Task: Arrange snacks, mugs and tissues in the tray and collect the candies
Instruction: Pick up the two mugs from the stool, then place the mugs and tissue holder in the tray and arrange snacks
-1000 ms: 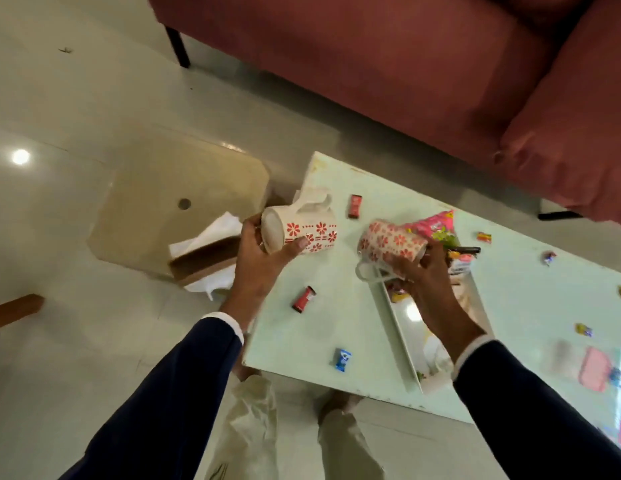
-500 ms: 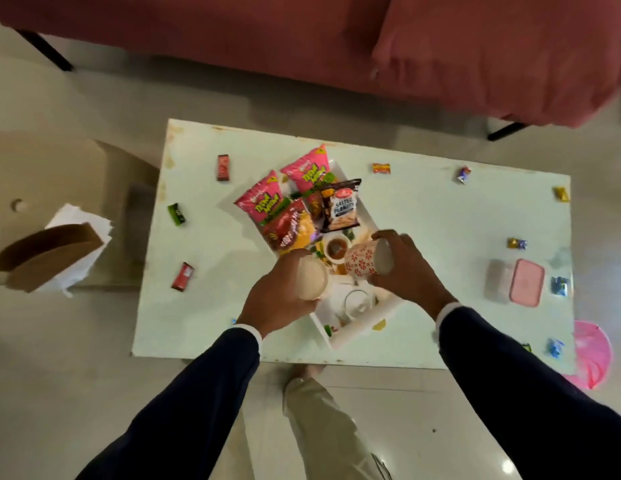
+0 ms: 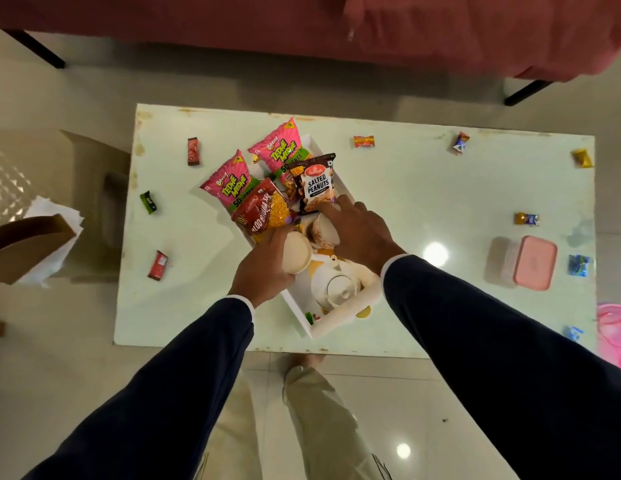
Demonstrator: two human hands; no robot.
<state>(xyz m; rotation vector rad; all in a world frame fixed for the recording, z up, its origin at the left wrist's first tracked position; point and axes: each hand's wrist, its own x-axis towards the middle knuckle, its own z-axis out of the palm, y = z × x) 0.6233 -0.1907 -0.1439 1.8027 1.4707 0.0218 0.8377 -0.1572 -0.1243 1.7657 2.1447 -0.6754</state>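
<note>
mugs [image 3: 296,252]: 2, one in each hand's grip | snack packets [image 3: 315,183]: 4 | tray [image 3: 340,318]: 1

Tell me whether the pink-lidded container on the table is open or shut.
Shut. The pink-lidded container has its lid seated flat on its body, with no gap showing. What is inside cannot be told.

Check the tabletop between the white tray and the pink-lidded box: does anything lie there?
In the head view, nothing lies between the tray and the pink-lidded box: only bare table with a lamp glare.
</note>
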